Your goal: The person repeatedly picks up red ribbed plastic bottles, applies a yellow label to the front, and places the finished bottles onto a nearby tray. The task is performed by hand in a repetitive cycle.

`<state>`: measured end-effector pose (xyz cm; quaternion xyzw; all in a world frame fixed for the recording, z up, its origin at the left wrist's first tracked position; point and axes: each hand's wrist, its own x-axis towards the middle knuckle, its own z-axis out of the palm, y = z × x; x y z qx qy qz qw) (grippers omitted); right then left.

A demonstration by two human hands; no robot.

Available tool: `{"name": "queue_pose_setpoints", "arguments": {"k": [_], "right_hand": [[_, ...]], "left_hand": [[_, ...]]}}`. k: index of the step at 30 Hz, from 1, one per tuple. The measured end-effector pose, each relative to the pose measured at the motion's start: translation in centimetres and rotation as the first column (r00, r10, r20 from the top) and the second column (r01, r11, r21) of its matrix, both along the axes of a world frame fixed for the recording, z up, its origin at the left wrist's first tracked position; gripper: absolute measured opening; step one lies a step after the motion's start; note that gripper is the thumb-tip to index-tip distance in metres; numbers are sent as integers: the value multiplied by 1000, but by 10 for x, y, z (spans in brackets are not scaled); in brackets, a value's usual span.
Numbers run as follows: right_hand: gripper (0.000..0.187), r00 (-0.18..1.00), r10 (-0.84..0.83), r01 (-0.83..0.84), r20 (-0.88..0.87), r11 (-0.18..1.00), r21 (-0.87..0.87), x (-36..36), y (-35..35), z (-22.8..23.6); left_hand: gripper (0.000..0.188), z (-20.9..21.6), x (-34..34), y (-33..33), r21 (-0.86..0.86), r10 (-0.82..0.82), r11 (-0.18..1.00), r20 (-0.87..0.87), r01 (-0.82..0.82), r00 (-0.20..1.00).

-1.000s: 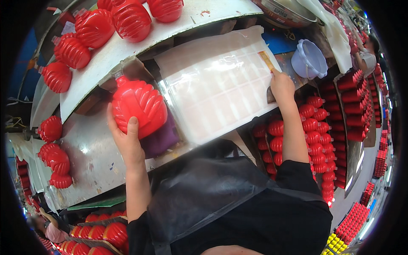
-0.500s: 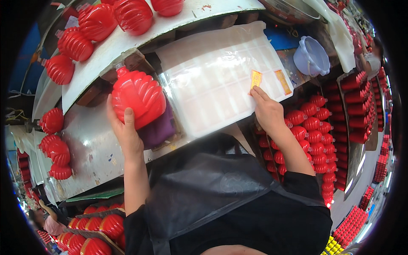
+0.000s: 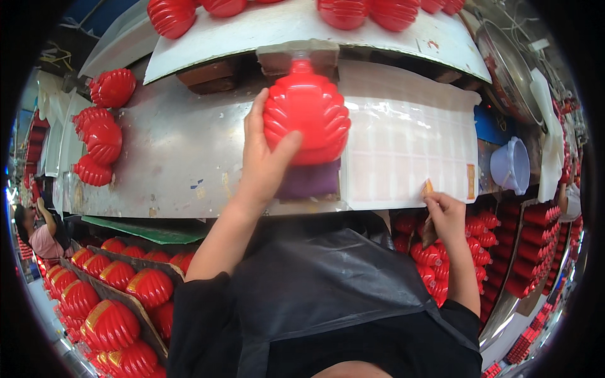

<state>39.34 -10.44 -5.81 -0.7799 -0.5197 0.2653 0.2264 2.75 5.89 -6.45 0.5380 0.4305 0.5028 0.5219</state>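
A red, ribbed plastic bottle (image 3: 305, 116) lies at the middle of the bench, its neck pointing away from me into a worn block (image 3: 275, 62). Under its near end is a purple cloth (image 3: 310, 181). My left hand (image 3: 268, 157) grips the bottle's left side, thumb across its near face and fingers along the edge. To the right, my right hand (image 3: 446, 211) pinches a small yellow-gold label (image 3: 428, 187) at the near edge of a white backing sheet (image 3: 403, 145). Another gold label (image 3: 471, 181) is stuck at the sheet's right end.
Red bottles (image 3: 104, 142) stand along the bench's left end, others on a white raised shelf (image 3: 252, 31). A lavender bucket (image 3: 510, 165) sits at the right. Racks of labelled red bottles (image 3: 113, 324) fill the lower left. A person (image 3: 44, 233) works far left.
My view has turned, so the bench appears straighter. The label in my right hand has come off the sheet's surface toward the near edge. My left hand still holds the bottle.
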Motion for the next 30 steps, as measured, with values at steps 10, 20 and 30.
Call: {"name": "queue_pose_setpoints", "arguments": {"k": [10, 20, 30], "right_hand": [[13, 829, 546, -454, -118, 782, 427, -120, 163, 124], [33, 329, 456, -926, 827, 327, 189, -185, 151, 95], [34, 522, 545, -853, 656, 328, 406, -175, 132, 89]], "left_hand": [[97, 18, -8, 7, 70, -12, 997, -134, 21, 991], [77, 33, -2, 59, 121, 7, 992, -304, 32, 953], [57, 28, -9, 53, 422, 121, 905, -366, 49, 923]]}}
